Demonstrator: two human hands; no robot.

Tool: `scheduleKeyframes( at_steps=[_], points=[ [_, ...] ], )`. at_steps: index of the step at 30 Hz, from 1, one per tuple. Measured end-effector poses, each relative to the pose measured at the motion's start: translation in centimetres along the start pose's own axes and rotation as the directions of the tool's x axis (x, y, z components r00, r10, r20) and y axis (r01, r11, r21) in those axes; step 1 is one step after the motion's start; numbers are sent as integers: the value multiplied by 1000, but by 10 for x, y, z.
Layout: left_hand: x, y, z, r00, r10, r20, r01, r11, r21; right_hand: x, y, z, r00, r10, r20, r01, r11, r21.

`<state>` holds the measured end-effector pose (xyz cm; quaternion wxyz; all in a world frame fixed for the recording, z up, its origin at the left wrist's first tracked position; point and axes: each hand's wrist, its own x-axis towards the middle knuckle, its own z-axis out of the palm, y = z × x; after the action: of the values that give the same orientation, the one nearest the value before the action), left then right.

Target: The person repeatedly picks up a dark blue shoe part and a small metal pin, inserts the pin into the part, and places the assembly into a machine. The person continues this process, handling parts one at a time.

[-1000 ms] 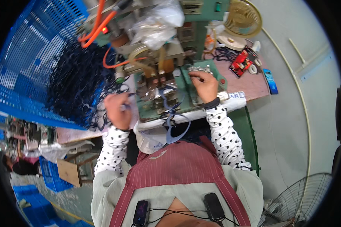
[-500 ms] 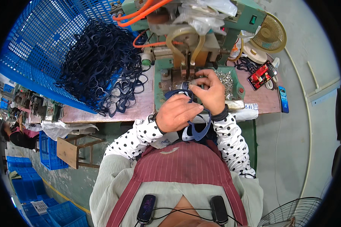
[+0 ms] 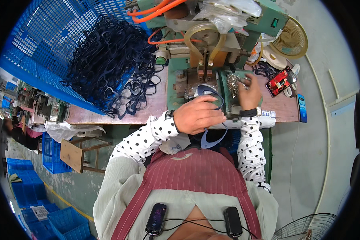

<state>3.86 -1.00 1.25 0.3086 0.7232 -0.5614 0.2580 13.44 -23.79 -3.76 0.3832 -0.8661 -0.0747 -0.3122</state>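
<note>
My left hand [image 3: 200, 115] is closed on a dark blue looped strap [image 3: 205, 143], in front of the machine. One wide loop of the strap sticks out above the fingers toward the press, and the other hangs below them. At the right, my right hand [image 3: 250, 94] reaches into a green tray [image 3: 224, 105] of small shiny metal pieces [image 3: 233, 85]. Its fingers are curled in among them; whatever they pinch is too small to make out. Just beyond the left hand stand the copper-coloured tips [image 3: 205, 74] of the green press machine [image 3: 178, 66].
A blue basket [image 3: 48, 82] at the left holds a heap of dark blue straps [image 3: 112, 60], some spilling onto the table [image 3: 148, 105]. To the right lie a phone [image 3: 281, 81] and a fan [image 3: 290, 38]. A wooden stool [image 3: 72, 156] stands at the lower left.
My right hand has left the strap by the press tips and moved right into the tray of metal pieces. The left hand keeps the strap, now slightly right and lower.
</note>
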Motion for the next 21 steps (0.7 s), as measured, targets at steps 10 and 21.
scheduleKeyframes(
  at_steps=[10, 21],
  points=[
    [-7, -8, 3, 999, 2, -35, -5, 996, -89, -30, 33, -9, 951, -155, 267, 235, 925, -299],
    [-85, 1, -10, 948, -153, -277, 264, 866, 425, -28, 57, -2, 994, 35, 103, -27, 997, -77]
  ],
)
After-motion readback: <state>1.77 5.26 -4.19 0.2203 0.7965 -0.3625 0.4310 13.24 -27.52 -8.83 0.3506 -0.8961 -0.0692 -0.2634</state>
